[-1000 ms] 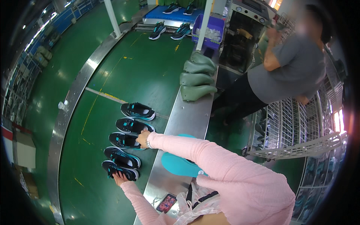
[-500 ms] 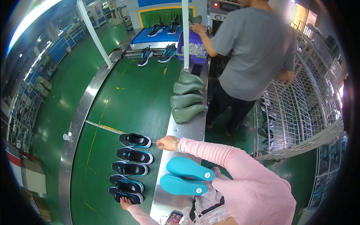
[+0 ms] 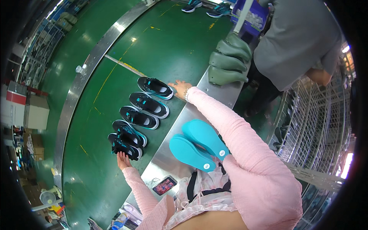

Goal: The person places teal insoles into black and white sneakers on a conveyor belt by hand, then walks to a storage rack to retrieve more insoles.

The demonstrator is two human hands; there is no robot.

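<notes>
- We find five dark shoes [image 3: 139, 117] with turquoise trim in a slanting row on the green surface [image 3: 96, 126], toes to the left and heels toward the metal worktop [image 3: 163, 159]. We judge that this common facing leaves every opening within reach from the worktop side.
- Left hand [image 3: 124, 161]: its fingers rest at the heel end of the nearest shoe [image 3: 125, 147], possibly to steady it or square it with its neighbour, just beside it. We cannot tell whether the fingers grip.
- Right hand [image 3: 181, 90]: open, fingers spread, holding nothing that we can see, just beside the heel of the farthest shoe [image 3: 155, 88]. Contact cannot be confirmed. With one hand at each end, we judge the row to be framed for alignment.
- Two turquoise insoles [image 3: 189, 152], as we take them to be, lie side by side on the worktop, heel ends toward the person, probably for easy pick-up.
- Green shoe forms [image 3: 227, 76] lie closely ranked farther along, presumably to save space.
- Labels: each insole carries a round white sticker [image 3: 206, 166] at its heel; the marking is too small to read.
- A phone [image 3: 165, 186] shows a lit, reddish screen; we make out no writing. We identify no brand on the shoes.
</notes>
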